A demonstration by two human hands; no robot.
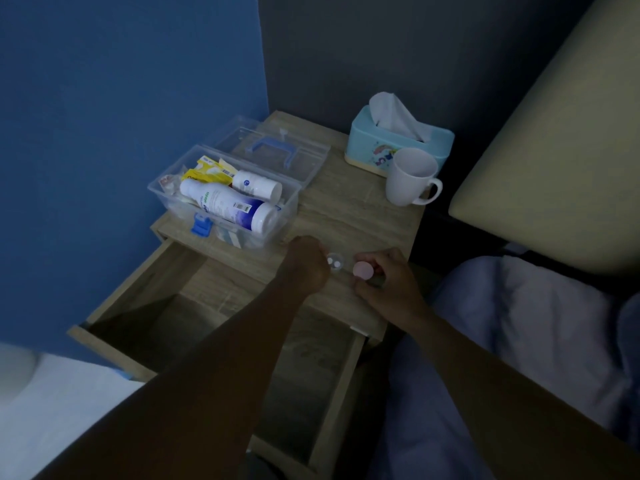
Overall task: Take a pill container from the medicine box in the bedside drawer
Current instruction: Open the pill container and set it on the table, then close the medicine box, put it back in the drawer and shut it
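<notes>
Pill container (335, 263), one small clear round plastic pot, sits at the front edge of the pale wood bedside surface (360, 209), its open mouth facing up with two white tablets visible inside; it is too squat to give a long axis. One left hand (306, 263) closes its grip on the pot's left side, fingers curled tight. One right hand (382, 275) pinches one pink round cap (363, 270) just beside the pot, its grip nearly closed around it. One clear plastic medicine box (221, 199) stands open on the surface to the left, holding two white bottles lying on their sides and some yellow packets. One white mug (410, 176) and one turquoise tissue box (398, 143) stand at the back. One wooden drawer (194, 306) hangs open below the arms.
</notes>
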